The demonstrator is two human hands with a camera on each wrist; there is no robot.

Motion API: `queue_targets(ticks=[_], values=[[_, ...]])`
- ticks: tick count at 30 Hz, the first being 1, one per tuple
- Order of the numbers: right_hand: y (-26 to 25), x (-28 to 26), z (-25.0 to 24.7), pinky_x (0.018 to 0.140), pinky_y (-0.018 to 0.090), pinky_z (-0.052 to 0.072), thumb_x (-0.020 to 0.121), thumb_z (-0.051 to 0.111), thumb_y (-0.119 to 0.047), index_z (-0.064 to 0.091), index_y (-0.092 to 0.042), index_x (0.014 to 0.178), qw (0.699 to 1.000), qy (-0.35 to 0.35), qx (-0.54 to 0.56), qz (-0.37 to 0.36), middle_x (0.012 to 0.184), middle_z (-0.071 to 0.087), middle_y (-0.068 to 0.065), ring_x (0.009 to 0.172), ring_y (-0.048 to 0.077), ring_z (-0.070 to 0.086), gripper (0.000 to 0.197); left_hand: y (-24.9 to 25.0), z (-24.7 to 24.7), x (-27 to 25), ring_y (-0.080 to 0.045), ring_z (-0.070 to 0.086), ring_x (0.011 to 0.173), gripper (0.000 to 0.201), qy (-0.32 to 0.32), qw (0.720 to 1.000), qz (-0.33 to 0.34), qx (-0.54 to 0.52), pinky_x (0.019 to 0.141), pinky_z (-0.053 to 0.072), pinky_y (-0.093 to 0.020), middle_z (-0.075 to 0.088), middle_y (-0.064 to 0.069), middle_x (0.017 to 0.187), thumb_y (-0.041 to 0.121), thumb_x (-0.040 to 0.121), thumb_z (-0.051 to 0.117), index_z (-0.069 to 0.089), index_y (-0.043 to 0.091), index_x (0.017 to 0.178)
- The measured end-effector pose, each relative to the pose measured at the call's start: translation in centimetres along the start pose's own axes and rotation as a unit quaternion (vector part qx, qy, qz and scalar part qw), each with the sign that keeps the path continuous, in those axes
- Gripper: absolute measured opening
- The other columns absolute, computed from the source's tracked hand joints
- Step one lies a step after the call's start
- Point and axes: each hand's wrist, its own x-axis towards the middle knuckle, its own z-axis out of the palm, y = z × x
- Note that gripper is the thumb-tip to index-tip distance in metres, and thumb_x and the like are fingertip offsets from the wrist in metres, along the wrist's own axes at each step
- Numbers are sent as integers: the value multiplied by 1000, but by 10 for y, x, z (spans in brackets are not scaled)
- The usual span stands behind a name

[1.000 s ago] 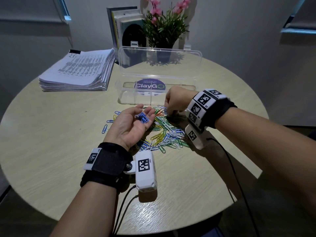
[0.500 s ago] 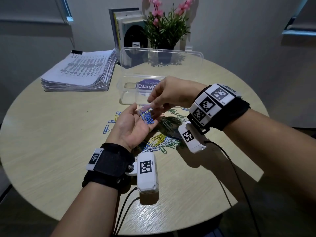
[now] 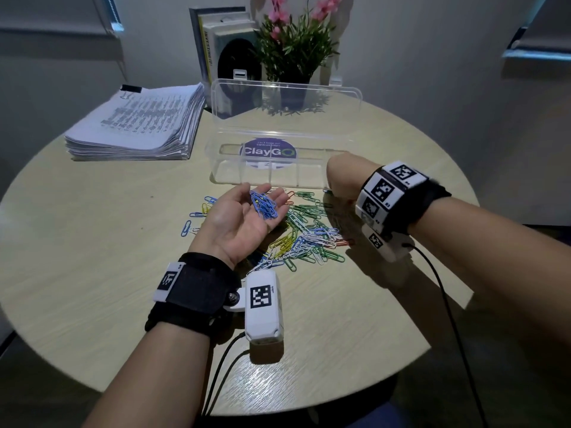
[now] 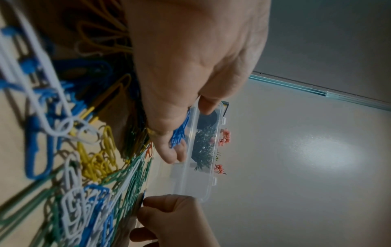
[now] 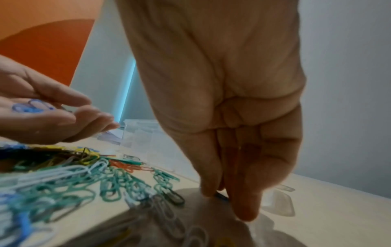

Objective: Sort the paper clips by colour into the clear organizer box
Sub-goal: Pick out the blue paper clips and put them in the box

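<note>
Honestly this sort is barely started as far as I can see. The left hand is palm up with its fingers relaxed, not clamped on anything, just cradling a small bunch of blue paper clips that lie across the fingers toward the tips. Just past those fingertips sits the clear organizer box, lid standing open, and through the walls I can't spot a single clip in any of its compartments, so I'd say nothing has been dropped in yet. Under and to the right of the cupped palm is the mixed pile of clips spread on the table: green, yellow, white, blue and a few orange-red ones, all still jumbled, plus some loose strays on the other side of that hand. The right hand is down at the far right edge of the pile, close to the box's near corner, fingers curled and pointing at the tabletop. In the right wrist view its fingertips are pinching a dark blue clip right at the surface, so it looks like it's mid-pick on one more blue. My guess is blue is the first colour being collected, the handful still needs tipping into a compartment, and every other colour is left to do.
</note>
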Motion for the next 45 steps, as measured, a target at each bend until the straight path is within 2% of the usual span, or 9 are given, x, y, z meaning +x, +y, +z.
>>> queue_targets(ticks=[4,10,16,18,26,30,36,42,45], values=[[0,3,1,66,29,40,90,57,-10,64,2,88,1000,-4,-21,-18,76,50,15,76,32,52,15,1,0,0,-30,60,90,35,1,1000,2,2,78,46,-41,60,-22,99,25,102,31,54,-2,100],[2,5,6,42,22,26,89,56,-15,36,-6,54,999,-31,-3,-8,53,33,7,65,29,40,41,0,-1,0,-29,60,90,35,0,1000,3,5,75,47,-40,60,-21,98,25,102,32,54,-2,99],[5,5,12,60,26,41,78,69,-22,68,4,88,998,-31,54,1,74,58,20,68,25,50,28,0,0,-1,-30,60,90,34,-2,1000,3,3,78,47,-41,60,-22,97,25,101,33,53,-2,101],[6,3,12,61,27,44,75,71,-20,71,-1,87,997,-21,70,-9,74,63,13,69,25,55,23,0,0,-1,-30,60,90,34,-3,1000,3,3,77,47,-41,60,-21,97,25,101,33,53,-2,101],[-5,-30,-10,42,13,36,81,63,-13,73,-17,92,979,-96,140,-113,72,61,-4,54,7,46,15,0,0,-1,-31,59,93,34,-6,1000,2,-3,75,47,-42,60,-23,101,25,101,34,53,-3,104],[-6,-33,-5,45,20,37,84,59,-15,74,-16,101,987,-108,76,-90,83,66,-1,59,9,50,23,0,0,0,-31,59,94,35,-7,1000,1,0,76,46,-42,60,-22,102,25,102,33,53,-3,103],[-4,-31,-6,44,20,34,84,59,-13,73,-11,98,993,-76,47,-83,79,61,0,55,11,47,20,0,0,0,-30,59,93,34,-9,1000,0,0,76,47,-42,60,-22,100,26,101,34,54,-2,102],[-10,-34,-1,45,19,36,80,73,-19,74,-21,95,987,-94,38,-124,65,55,-17,58,2,48,15,0,-1,0,-30,60,92,35,-6,1000,1,3,78,47,-42,60,-22,100,26,101,34,54,-2,103],[-5,-32,2,53,22,48,72,75,-15,76,-27,81,990,-96,30,-99,65,63,-17,63,9,60,15,1,-1,0,-30,60,93,35,-7,1000,1,4,81,46,-41,60,-22,101,27,102,33,54,-2,103]])
